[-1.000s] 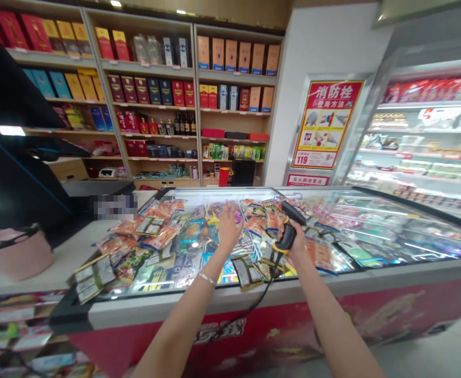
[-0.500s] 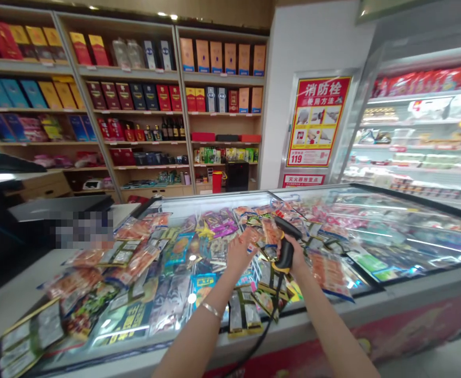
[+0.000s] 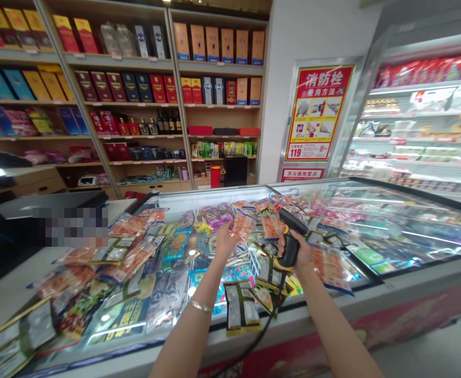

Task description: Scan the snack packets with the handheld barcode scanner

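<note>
My right hand (image 3: 302, 251) is wrapped round the handle of a black and yellow barcode scanner (image 3: 289, 244), its head tilted toward the upper left and its cable running down over the freezer front. My left hand (image 3: 226, 240), with a silver bangle on the wrist, is closed on the edge of a clear food packet (image 3: 242, 227) with orange-red contents. A similar orange packet (image 3: 271, 227) is just left of the scanner's head. Below the hands, a green and silver packet (image 3: 241, 310) rests on the freezer's near edge.
A glass-topped chest freezer (image 3: 406, 286) spreads before me, with several packets on its glass. More orange packets (image 3: 134, 262) are piled at the left, beside a counter (image 3: 2, 286). Behind stand shelves of boxes (image 3: 222, 105), a red fire-hydrant sign (image 3: 319, 113) and a lit display fridge (image 3: 419, 123).
My left hand has moved left with the orange packet, away from the scanner. My right hand keeps hold of the scanner, a little farther right. The view has shifted slightly.
</note>
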Action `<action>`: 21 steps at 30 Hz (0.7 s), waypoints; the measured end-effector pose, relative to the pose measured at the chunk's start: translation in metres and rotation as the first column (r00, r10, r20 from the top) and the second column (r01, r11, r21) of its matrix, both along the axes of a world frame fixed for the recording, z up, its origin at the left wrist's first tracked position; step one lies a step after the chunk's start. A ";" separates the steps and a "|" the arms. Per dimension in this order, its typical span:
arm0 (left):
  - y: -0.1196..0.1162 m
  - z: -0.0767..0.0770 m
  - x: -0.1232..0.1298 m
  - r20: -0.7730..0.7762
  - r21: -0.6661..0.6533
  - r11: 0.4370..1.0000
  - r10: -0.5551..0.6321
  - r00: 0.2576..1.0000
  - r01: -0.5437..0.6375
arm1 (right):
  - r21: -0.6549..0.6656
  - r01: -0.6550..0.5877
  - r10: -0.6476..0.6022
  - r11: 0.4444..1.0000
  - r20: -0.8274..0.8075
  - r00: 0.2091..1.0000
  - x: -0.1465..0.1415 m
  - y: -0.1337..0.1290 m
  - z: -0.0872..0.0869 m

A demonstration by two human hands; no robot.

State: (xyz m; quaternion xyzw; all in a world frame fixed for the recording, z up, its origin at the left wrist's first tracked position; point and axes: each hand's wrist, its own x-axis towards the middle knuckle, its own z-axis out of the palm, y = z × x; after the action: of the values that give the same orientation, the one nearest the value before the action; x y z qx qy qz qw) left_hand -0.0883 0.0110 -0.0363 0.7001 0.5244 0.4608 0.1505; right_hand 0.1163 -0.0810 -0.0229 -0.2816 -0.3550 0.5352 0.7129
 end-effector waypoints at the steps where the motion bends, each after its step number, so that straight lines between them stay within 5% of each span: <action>1: 0.003 0.000 -0.003 0.063 0.027 0.999 0.017 0.998 -0.019 | 0.007 -0.026 0.026 1.000 -0.001 1.000 0.001 -0.001 0.000; 7: 0.006 0.002 -0.010 0.232 0.114 0.980 0.136 0.963 -0.165 | 0.002 -0.126 0.126 0.992 0.032 0.992 0.001 -0.002 -0.003; 21: -0.002 0.007 -0.007 0.196 0.214 0.963 0.125 0.973 -0.166 | -0.036 -0.233 0.235 0.972 0.079 0.969 -0.001 -0.002 -0.007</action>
State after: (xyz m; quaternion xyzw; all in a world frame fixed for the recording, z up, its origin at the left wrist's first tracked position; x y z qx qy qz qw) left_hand -0.0948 0.0089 -0.0289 0.6275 0.5021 0.5895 0.0812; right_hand 0.1155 -0.0829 -0.0302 -0.2694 -0.4079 0.6080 0.6256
